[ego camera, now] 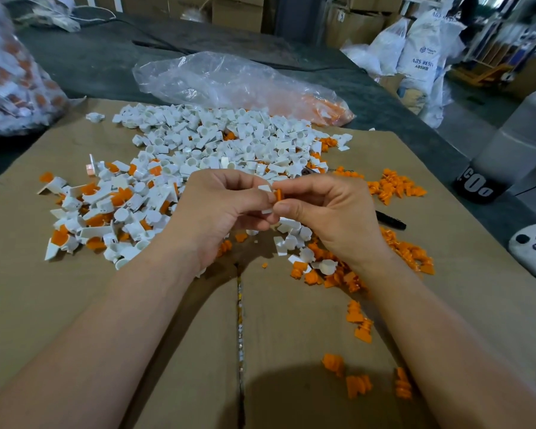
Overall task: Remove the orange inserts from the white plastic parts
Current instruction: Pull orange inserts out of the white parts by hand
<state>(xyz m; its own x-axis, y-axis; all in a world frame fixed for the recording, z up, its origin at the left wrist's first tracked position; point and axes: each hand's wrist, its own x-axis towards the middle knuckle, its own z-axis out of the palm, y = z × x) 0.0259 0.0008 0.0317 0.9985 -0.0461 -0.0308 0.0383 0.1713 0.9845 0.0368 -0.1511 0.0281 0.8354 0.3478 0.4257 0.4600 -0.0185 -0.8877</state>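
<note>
Entry: sorting in progress on the cardboard sheet (44,305). We give all places relative to the cardboard seam (239,308).

Hands: just beyond the far end of the seam, the left hand (220,212) pinches one white part (265,188). The right hand (328,218) pinches its orange insert (279,194) between thumb and forefinger. We cannot tell whether the insert is already free of the part or still seated.

Done so far, as we judge it:
- A large heap of emptied white parts (229,134) lies far beyond the seam.
- Loose orange inserts (393,187) lie scattered right of the seam.
- More orange pieces sit in the clear bag (229,82), beyond the heap.

Left to do:
- A mixed pile of white parts still showing orange (99,205) lies left of the seam's far end.
- A full bag of unsorted pieces (10,78) stands far left of the seam.

We put the task at well short of finished.

Counts:
- In hand: one white part, one insert.
- Emptied heap: far too many to count, well over a hundred by our estimate.
- Mixed pile: some dozens.
- Loose inserts right of the seam: several dozen. Five of these lie apart, near the seam's near half.
- One black marker (390,220), right of the seam.
</note>
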